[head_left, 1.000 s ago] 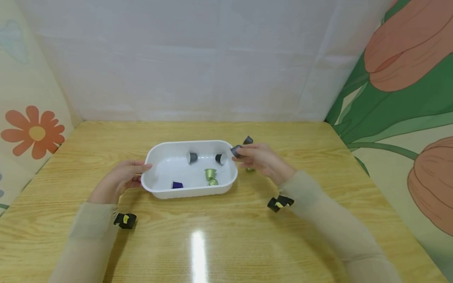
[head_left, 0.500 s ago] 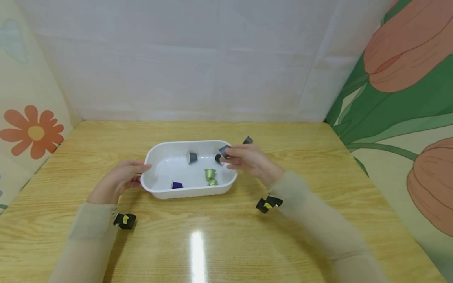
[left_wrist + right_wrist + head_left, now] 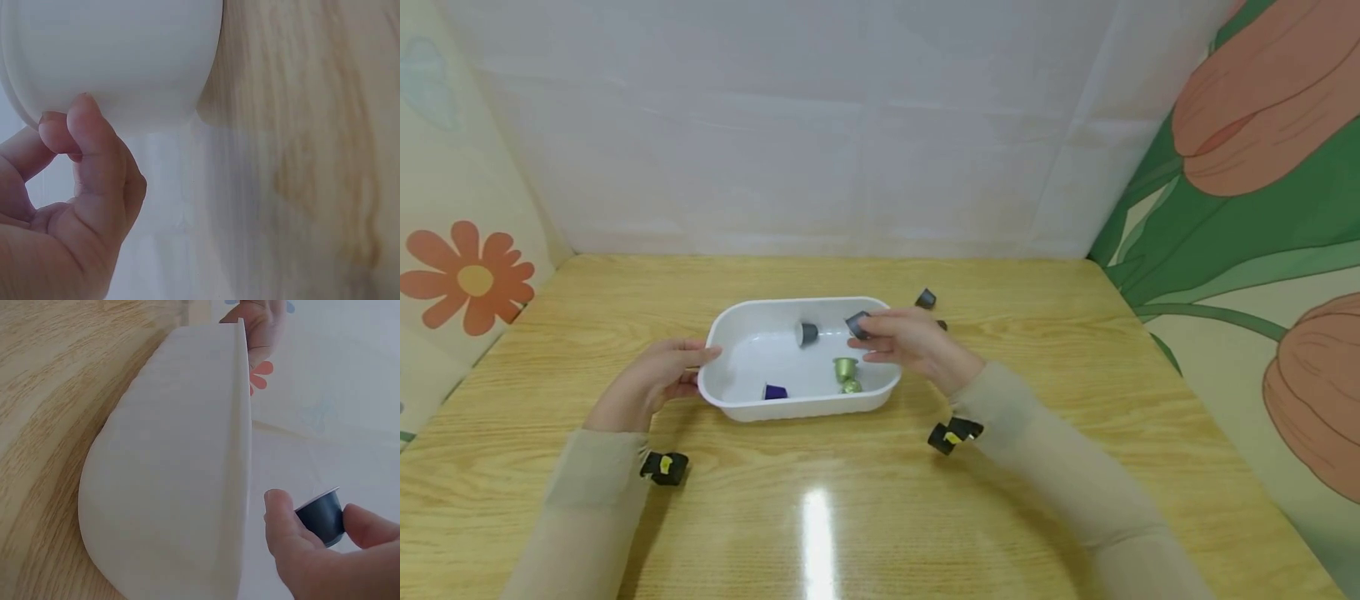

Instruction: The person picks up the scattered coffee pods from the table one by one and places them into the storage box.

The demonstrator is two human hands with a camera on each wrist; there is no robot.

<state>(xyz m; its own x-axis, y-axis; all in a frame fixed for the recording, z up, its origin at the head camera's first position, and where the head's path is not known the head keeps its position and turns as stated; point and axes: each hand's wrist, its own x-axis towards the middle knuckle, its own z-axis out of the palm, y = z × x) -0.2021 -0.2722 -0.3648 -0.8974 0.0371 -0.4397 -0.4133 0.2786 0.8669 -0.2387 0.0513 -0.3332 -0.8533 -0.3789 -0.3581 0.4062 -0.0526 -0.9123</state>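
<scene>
A white oval-cornered tub (image 3: 816, 408) sits on the table, its left end pinched at the rim between the thumb and fingers of my left hand (image 3: 658, 375). My right hand (image 3: 921, 343) pinches a dark grey-blue coffee capsule (image 3: 324, 520) by its sides, above the tub's right part. Inside the tub lie a grey capsule (image 3: 807, 334), a green capsule (image 3: 846, 368), a second green capsule (image 3: 852, 387) against the front wall, and a purple capsule (image 3: 775, 392). The right hand covers the tub's far right corner in the head view.
Behind the right hand, a dark capsule (image 3: 926, 298) lies on the wooden table (image 3: 737, 517), and another dark capsule (image 3: 942, 325) is partly hidden. White sheeting (image 3: 820, 150) closes off the back. Flower-printed sheets hang on both sides.
My right hand has moved left with its coffee capsule, from beside the tub's right rim to over its inside. It now hides the black capsule there. My left hand stays on the rim.
</scene>
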